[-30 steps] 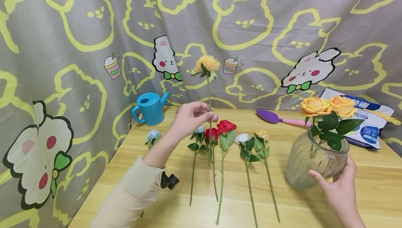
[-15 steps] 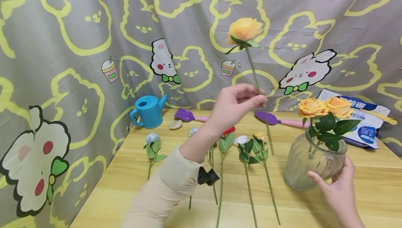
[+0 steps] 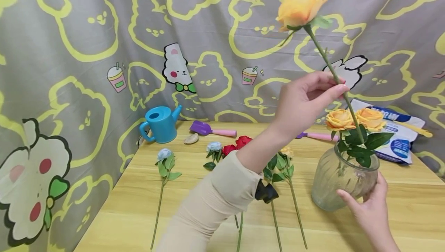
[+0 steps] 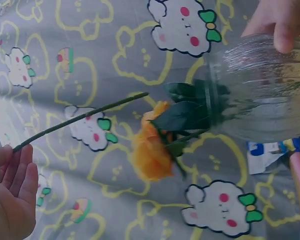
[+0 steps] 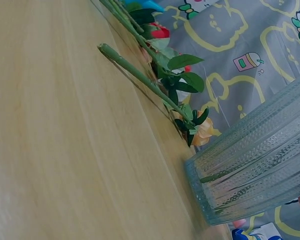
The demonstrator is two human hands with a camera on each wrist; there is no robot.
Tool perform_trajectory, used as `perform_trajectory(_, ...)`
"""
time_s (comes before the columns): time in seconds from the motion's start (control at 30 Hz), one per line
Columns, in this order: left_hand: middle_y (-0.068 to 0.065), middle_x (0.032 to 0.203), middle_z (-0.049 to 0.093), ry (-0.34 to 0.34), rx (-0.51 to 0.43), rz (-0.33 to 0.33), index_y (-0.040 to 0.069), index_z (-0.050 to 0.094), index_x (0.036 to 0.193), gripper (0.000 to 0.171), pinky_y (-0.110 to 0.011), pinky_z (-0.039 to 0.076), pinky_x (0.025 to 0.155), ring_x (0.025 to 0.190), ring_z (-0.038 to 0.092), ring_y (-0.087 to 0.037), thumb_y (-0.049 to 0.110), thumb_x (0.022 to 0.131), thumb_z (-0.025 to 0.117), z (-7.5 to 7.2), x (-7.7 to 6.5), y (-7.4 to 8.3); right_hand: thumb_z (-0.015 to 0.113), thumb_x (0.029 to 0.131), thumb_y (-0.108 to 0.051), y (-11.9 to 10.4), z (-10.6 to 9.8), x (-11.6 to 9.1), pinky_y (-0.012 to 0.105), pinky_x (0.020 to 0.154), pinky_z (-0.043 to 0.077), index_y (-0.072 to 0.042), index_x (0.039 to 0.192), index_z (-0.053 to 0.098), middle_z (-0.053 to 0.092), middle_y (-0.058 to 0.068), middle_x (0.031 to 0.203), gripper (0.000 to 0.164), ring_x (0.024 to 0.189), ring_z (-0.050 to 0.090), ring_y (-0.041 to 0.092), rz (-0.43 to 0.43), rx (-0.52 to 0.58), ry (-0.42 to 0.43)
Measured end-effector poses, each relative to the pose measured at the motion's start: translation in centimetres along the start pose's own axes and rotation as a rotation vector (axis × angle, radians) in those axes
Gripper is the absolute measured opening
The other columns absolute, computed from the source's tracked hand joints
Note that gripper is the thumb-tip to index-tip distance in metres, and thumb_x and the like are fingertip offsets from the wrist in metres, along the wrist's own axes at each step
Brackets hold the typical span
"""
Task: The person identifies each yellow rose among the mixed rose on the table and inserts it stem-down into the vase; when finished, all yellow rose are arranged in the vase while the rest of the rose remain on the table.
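Gray patterned curtain [image 3: 201,24] backs a wooden table [image 3: 118,221]. Left hand [image 3: 302,99] pinches a yellow rose [image 3: 301,9] by its stem, between thumb and fingers. Bloom is above the hand, stem tilted; its lower end extends below the fingers, tip outside the glass vase [image 3: 323,190], near the leaves at the mouth (left wrist view). Right hand [image 3: 370,207] grips the vase's side. Two orange-yellow roses [image 3: 340,120] stand in it.
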State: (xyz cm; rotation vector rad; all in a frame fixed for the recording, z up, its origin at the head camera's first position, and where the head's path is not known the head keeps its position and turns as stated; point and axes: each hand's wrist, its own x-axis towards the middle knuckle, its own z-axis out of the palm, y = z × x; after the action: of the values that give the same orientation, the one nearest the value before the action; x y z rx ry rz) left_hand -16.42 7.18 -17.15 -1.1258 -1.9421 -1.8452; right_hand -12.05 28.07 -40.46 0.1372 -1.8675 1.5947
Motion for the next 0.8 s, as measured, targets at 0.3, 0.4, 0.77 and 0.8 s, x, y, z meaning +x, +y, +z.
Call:
perform_trajectory(0.3,0.007,0.08,0.064,-0.019,0.012,-0.168,0.009,0.063,0.09,0.009,-0.012,0.049,0.063,0.07,0.058,0.005,0.017,0.086,0.062,3.4,-0.1,-6.7,0.061,0.058,0.031,0.3,-0.1,-0.1,0.011,0.087,0.038,-0.005,0.137,0.023,0.035,0.011,0.127,0.095,0.108,0.045,0.011,-0.004,0.012,-0.004)
perform_trajectory(0.4,0.007,0.079,0.064,-0.023,-0.003,-0.223,0.007,0.063,0.089,0.01,-0.014,0.049,0.058,0.067,0.058,0.005,0.017,0.085,0.063,4.1,-0.6,-7.7,0.064,0.06,0.028,1.1,-0.2,-0.1,0.011,0.088,0.037,-0.005,0.138,0.022,0.035,0.012,0.128,0.094,0.109,0.044,0.012,-0.051,0.021,-0.029)
perform_trajectory(0.77,0.009,0.073,0.065,-0.108,0.205,-0.172,0.01,0.065,0.083,0.011,-0.006,0.044,0.057,0.06,0.053,0.012,0.021,0.083,0.066,5.7,-1.9,-10.6,0.062,0.058,0.031,0.8,-0.3,0.0,0.013,0.09,0.036,-0.004,0.137,0.023,0.035,0.012,0.129,0.095,0.112,0.043,0.014,-0.054,0.063,-0.015)
perform_trajectory(0.8,0.008,0.074,0.065,-0.119,0.213,-0.169,0.01,0.065,0.083,0.011,-0.006,0.044,0.058,0.06,0.053,0.012,0.02,0.083,0.066,5.8,-2.0,-10.8,0.062,0.058,0.032,0.6,-0.2,0.1,0.013,0.09,0.036,-0.004,0.137,0.023,0.035,0.012,0.129,0.095,0.112,0.042,0.014,-0.045,0.076,-0.012)
